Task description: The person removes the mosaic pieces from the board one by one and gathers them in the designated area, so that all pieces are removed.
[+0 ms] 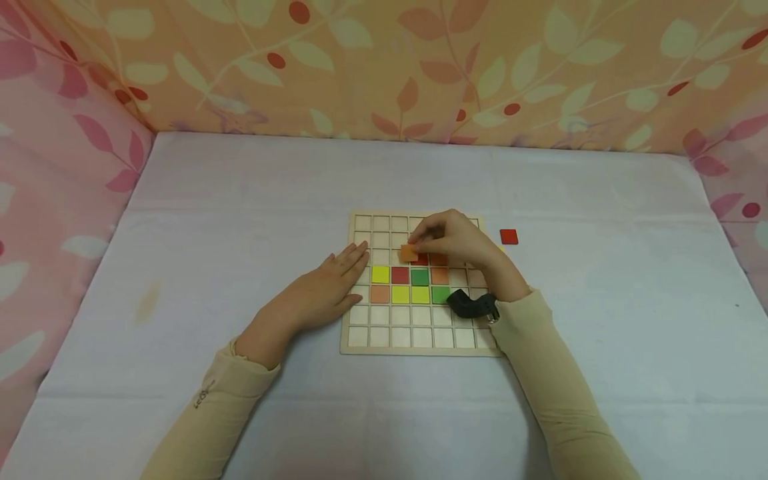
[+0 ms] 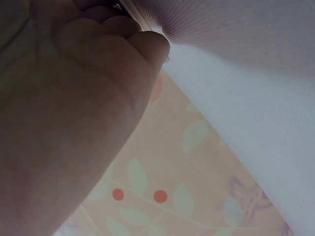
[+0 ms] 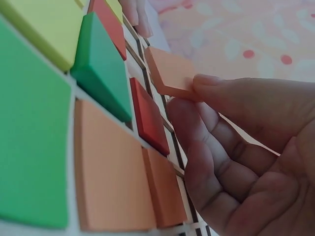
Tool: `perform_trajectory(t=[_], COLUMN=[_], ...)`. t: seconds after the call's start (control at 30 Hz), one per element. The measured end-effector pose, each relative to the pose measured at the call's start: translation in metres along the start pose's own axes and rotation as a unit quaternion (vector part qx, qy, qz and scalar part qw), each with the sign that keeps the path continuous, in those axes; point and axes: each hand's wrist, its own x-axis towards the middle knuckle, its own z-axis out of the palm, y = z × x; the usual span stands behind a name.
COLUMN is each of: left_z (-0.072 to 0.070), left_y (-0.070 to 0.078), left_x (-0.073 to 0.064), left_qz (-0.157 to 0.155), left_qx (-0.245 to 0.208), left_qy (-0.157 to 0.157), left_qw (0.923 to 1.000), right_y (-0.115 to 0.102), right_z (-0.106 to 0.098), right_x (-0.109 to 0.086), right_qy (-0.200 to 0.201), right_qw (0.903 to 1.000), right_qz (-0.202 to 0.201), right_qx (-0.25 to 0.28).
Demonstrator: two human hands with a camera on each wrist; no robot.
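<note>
Between thumb and fingers, my right hand (image 1: 457, 240) pinches a square orange tile (image 1: 409, 253) over a wooden grid board (image 1: 384, 351). The right wrist view shows the orange tile (image 3: 170, 73) tilted above the cells, near a red tile (image 3: 149, 117) and a green tile (image 3: 101, 69). Several yellow, red, green and orange tiles lie in the board's middle cells, such as a yellow tile (image 1: 381, 275). My left hand (image 1: 315, 293) rests on the board's left edge with fingers extended. The left wrist view shows mostly the left palm (image 2: 83, 108).
A loose red tile (image 1: 509, 237) lies on the white cloth (image 1: 630, 280) right of the board, with a bit of yellow below it beside the right wrist. A black wrist mount (image 1: 471, 305) hangs over the board's right side. Patterned curtains (image 1: 384, 73) border the table.
</note>
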Motion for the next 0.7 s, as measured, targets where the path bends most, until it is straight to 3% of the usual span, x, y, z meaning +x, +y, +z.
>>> perform_trajectory(t=[0.23,0.5,0.7], left_z=[0.003,0.004,0.002], left_y=[-0.001,-0.001,-0.002], left_x=[0.002,0.000,0.001], left_qz=[0.003,0.000,-0.004], left_qx=[-0.002,0.001,0.007], left_qy=[-0.001,-0.004,-0.006], left_qw=[1.0000,1.0000,1.0000], right_y=[0.005,0.008,0.014], right_z=[-0.005,-0.009,-0.016], right_x=[-0.007,-0.017,-0.024], right_qy=[0.017,0.027,0.032], right_qw=[0.9996,0.9988,0.9989], right_qz=[0.015,0.036,0.028], right_qx=[-0.014,0.017,0.020])
